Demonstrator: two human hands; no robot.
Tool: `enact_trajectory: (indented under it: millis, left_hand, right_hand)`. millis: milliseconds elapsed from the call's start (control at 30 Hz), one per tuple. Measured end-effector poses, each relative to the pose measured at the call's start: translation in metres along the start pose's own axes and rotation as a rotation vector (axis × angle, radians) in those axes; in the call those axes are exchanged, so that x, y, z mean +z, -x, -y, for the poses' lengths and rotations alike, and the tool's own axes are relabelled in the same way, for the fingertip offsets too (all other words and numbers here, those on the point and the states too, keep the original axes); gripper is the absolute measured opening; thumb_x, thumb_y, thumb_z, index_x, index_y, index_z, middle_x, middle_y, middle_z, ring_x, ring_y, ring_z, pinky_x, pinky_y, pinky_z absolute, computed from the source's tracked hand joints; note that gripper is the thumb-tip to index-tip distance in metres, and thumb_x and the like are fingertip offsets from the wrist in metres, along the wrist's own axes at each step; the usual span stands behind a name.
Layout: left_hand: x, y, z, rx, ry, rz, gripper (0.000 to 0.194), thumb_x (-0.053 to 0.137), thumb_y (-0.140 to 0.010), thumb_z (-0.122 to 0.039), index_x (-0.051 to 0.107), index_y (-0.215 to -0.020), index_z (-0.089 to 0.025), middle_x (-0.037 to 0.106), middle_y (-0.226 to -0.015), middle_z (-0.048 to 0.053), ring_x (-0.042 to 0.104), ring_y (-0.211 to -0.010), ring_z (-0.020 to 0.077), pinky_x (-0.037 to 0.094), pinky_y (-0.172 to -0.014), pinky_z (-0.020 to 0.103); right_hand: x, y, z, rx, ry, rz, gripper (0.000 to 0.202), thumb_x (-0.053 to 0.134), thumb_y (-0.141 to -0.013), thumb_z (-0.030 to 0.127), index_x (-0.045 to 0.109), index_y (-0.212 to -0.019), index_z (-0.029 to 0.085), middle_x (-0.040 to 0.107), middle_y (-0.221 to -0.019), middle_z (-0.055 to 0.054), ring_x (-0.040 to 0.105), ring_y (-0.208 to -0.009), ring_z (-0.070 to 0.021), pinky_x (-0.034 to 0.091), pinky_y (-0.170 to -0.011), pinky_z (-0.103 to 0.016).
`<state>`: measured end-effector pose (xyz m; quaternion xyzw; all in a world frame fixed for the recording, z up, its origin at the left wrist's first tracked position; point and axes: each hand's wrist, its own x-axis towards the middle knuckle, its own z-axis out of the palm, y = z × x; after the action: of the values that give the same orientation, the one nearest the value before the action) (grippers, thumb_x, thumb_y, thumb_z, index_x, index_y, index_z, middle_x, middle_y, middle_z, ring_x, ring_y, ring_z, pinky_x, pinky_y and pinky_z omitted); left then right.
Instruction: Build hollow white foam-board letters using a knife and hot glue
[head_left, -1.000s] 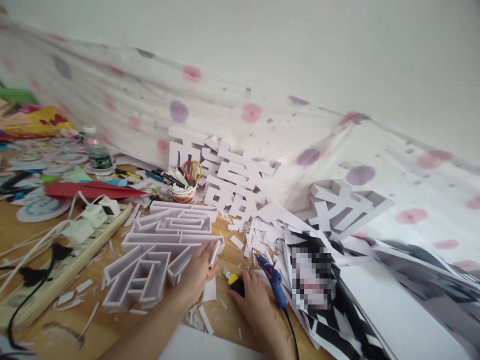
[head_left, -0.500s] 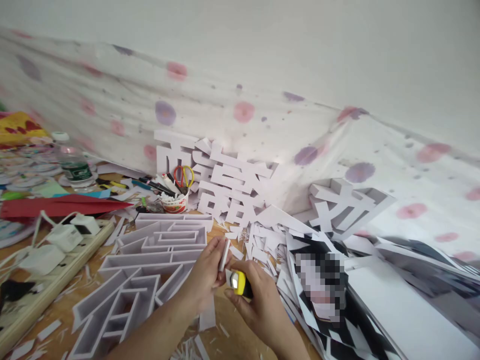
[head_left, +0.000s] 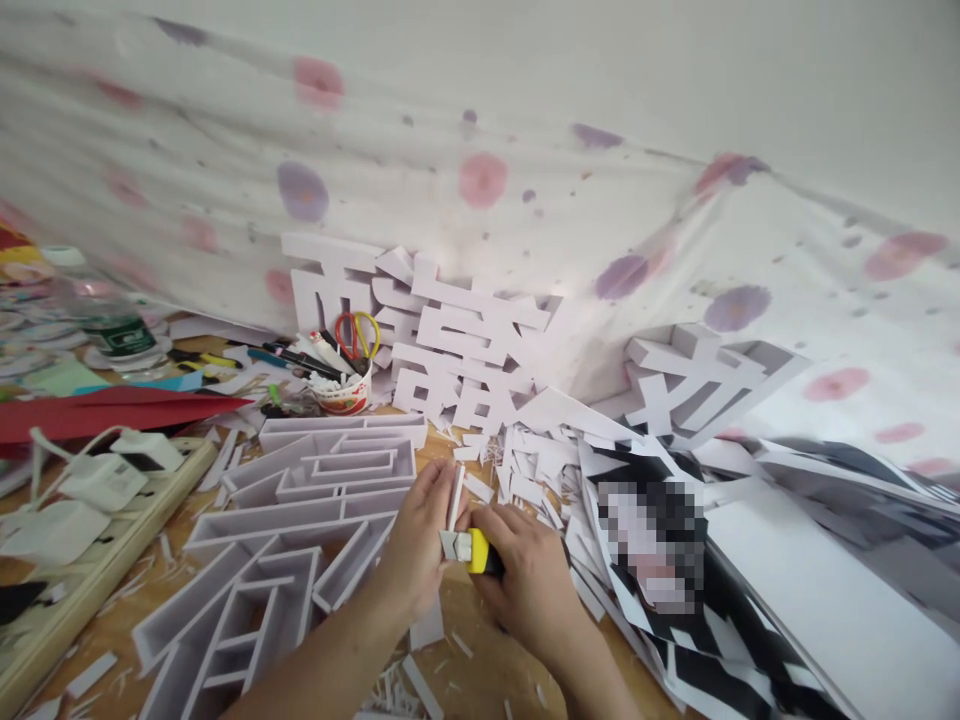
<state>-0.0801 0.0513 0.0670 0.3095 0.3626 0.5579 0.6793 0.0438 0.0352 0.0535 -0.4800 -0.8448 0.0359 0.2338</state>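
My left hand (head_left: 417, 540) pinches a narrow white foam-board strip (head_left: 457, 495), held upright above the table. In my right hand (head_left: 525, 570) is a yellow and black utility knife (head_left: 480, 552). Its short blade points left and meets the lower end of the strip, close to my left fingers; whether it has cut in cannot be seen. Left of my hands lies a large white hollow character (head_left: 292, 520) with its thin walls standing up. White scraps (head_left: 536, 475) are scattered around and beneath my hands.
Finished white characters (head_left: 465, 340) lean on the flowered wall cover, another (head_left: 697, 375) farther right. A cup of tools with scissors (head_left: 349, 390), a water bottle (head_left: 116, 325) and a power strip (head_left: 172, 490) stand left. Printed sheets and white boards (head_left: 810, 570) lie right.
The knife has turned so its blade points left and now meets the strip's lower end. My hands have come closer together. The view has tilted slightly down.
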Motion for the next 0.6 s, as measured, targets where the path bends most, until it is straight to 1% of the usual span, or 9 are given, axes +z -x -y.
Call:
enact_trajectory:
  millis: [167,400,600]
  left_hand:
    - [-0.0004,-0.0006,0.0027,-0.028,-0.024,-0.027,0.039,0.055,-0.072,-0.054,0.033,-0.065,-0.023,0.030,-0.052,-0.008,0.024,-0.046,0.0078,0.022,-0.042,0.021]
    - [0.0030,0.0031,-0.0017,0.011,-0.021,-0.018,0.040,0.056,-0.074,-0.051,0.032,-0.063,-0.021,0.031,-0.051,-0.008,0.024,-0.046,0.0069,0.024,-0.043,0.021]
    - [0.0020,0.0025,0.0000,0.014,-0.028,-0.015,0.040,0.055,-0.075,-0.051,0.032,-0.064,-0.021,0.034,-0.053,-0.007,0.026,-0.046,0.0063,0.025,-0.045,0.020]
  right_hand:
    - [0.0017,0.0003,-0.0015,-0.012,0.035,-0.021,0.015,0.051,-0.064,0.012,0.053,-0.076,0.022,0.060,-0.070,-0.001,0.053,-0.064,-0.0176,0.031,-0.056,-0.025]
    - [-0.0023,-0.0002,0.0007,0.014,0.020,0.042,0.022,0.049,-0.063,0.010,0.056,-0.080,0.021,0.060,-0.072,0.000,0.053,-0.067,-0.0165,0.031,-0.058,-0.024]
    - [-0.0021,-0.0004,0.0002,0.018,0.017,0.053,0.023,0.048,-0.061,0.009,0.056,-0.079,0.021,0.061,-0.073,0.000,0.054,-0.068,-0.0162,0.030,-0.058,-0.024]
